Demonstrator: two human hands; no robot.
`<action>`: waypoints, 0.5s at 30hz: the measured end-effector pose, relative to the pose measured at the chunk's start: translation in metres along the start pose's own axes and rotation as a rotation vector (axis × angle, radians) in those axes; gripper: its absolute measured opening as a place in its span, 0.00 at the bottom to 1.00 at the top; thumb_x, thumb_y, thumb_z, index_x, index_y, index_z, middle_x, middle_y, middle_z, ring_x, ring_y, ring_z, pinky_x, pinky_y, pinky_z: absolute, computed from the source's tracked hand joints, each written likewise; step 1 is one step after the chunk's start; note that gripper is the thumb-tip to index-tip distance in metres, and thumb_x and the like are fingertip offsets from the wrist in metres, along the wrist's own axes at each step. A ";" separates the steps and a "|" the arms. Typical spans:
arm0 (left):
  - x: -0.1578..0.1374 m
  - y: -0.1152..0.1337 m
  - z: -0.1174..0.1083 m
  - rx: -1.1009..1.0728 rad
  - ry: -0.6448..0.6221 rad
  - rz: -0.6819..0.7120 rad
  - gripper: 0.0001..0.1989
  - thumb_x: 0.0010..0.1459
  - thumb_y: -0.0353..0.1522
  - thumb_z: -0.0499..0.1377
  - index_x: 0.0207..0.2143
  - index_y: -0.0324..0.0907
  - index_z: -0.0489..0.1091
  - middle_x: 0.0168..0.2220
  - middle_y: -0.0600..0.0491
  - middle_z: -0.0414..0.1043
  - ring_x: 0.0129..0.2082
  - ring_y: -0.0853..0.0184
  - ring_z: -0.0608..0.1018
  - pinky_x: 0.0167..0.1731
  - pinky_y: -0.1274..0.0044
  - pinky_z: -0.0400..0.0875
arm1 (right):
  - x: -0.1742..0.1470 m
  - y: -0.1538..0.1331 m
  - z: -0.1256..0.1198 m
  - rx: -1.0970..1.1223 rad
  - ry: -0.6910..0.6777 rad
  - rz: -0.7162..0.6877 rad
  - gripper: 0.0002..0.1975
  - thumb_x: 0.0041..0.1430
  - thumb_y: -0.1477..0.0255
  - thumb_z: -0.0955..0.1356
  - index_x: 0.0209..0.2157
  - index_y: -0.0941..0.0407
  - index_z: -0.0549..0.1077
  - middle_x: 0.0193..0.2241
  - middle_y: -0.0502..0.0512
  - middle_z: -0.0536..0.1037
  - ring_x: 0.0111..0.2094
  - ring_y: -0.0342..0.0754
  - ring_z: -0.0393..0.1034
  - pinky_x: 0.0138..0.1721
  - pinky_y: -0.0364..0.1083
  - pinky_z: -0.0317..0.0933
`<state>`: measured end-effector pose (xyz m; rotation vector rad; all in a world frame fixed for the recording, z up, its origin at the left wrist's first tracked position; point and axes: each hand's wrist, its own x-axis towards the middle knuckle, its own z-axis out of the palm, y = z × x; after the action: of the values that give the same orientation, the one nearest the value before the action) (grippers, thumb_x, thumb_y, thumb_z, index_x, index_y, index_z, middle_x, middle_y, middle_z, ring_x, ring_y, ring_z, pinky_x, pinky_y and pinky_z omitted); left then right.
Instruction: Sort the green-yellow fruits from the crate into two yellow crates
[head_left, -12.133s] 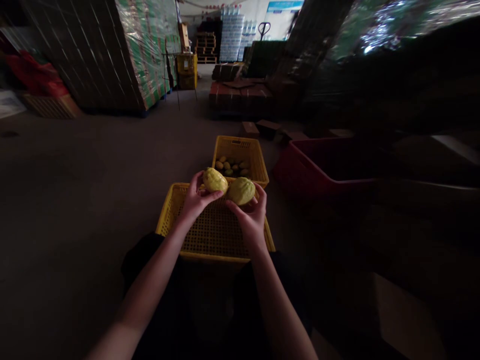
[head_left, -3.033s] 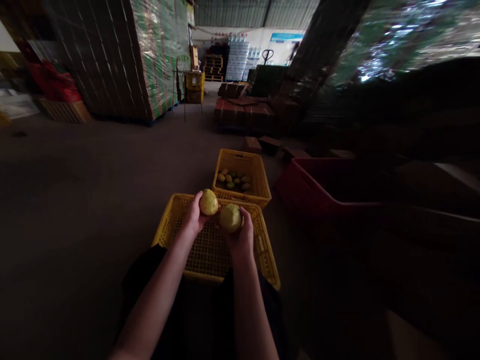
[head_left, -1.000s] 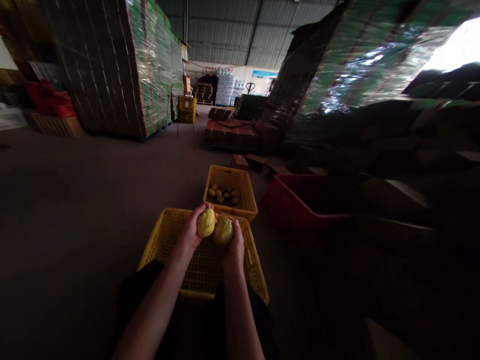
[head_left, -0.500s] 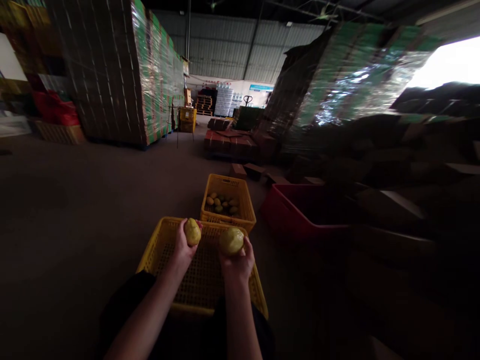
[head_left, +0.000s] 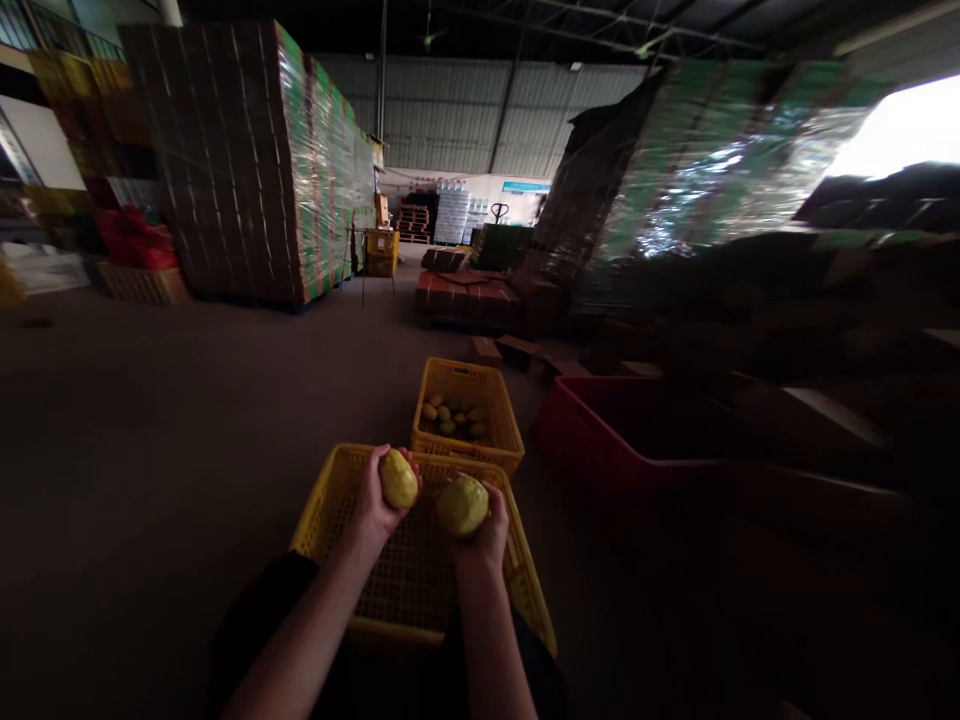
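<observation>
My left hand (head_left: 377, 503) is wrapped round a yellow mango (head_left: 399, 480), its fingers partly hidden behind the fruit. A larger, greener mango (head_left: 463, 506) rests in my right hand (head_left: 492, 537), with the thumb along its right side. Both fruits are held apart from each other, above a yellow plastic crate (head_left: 313, 515) with a slatted bottom. Just beyond it stands a second yellow crate (head_left: 505, 408), where several yellow and green mangoes (head_left: 448, 415) lie on the bottom.
To the right is a red plastic bin (head_left: 592, 430). Cardboard pieces (head_left: 517, 348) lie on the floor behind the crates. Tall wrapped stacks of boxes (head_left: 225, 170) rise at left and right, and a pallet of flat cartons (head_left: 469, 298) sits farther back.
The view has shifted a little, so the scene sits lower and to the right. Both hands keep their mangoes and have come slightly closer together; the fruits are tilted a bit differently.
</observation>
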<state>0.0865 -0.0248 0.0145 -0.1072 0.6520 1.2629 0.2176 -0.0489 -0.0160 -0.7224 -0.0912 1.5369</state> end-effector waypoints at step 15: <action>-0.004 0.001 0.006 -0.021 0.009 0.030 0.09 0.57 0.32 0.52 0.25 0.39 0.67 0.19 0.55 0.70 0.16 0.70 0.74 0.17 0.79 0.69 | -0.009 0.002 0.015 -0.018 0.060 0.059 0.12 0.48 0.67 0.64 0.23 0.59 0.76 0.18 0.56 0.78 0.19 0.47 0.72 0.25 0.48 0.70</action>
<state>0.0874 -0.0253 0.0221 -0.1213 0.6498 1.2989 0.2080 -0.0524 -0.0016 -0.7909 -0.0390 1.5708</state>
